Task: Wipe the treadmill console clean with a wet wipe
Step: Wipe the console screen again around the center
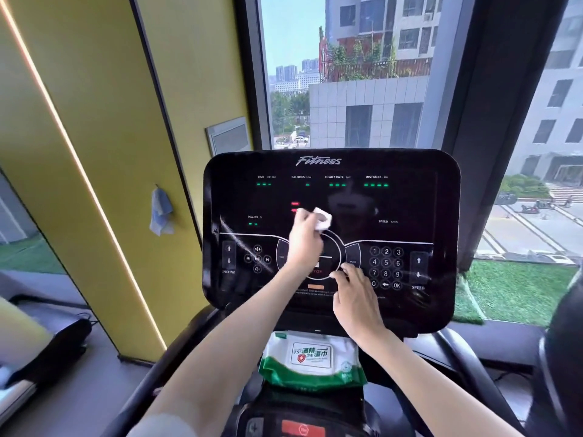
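Left hand (304, 244) is up on the treadmill console (410, 209), fingers curled tight round a folded white wet wipe (322, 219). The wipe pokes out above and to the right of those fingers and sits flat against the dark glass in the middle of the screen, just right of the small red lights. Below the left knuckles lies the round central control ring, half covered by the wrist.

Right hand (356, 302) is lower down, fingers spread and only lightly bent, holding nothing. Its fingertips (339, 275) touch the panel at the ring's lower right edge. Just to the right of those fingertips is the number keypad (385, 268), close but untouched.

Under both wrists, a green-and-white pack of wipes (312, 357) rests on the ledge beneath the console, label facing up. Far off to the left of the left-hand fingers, a blue cloth (161, 212) hangs on the yellow wall.
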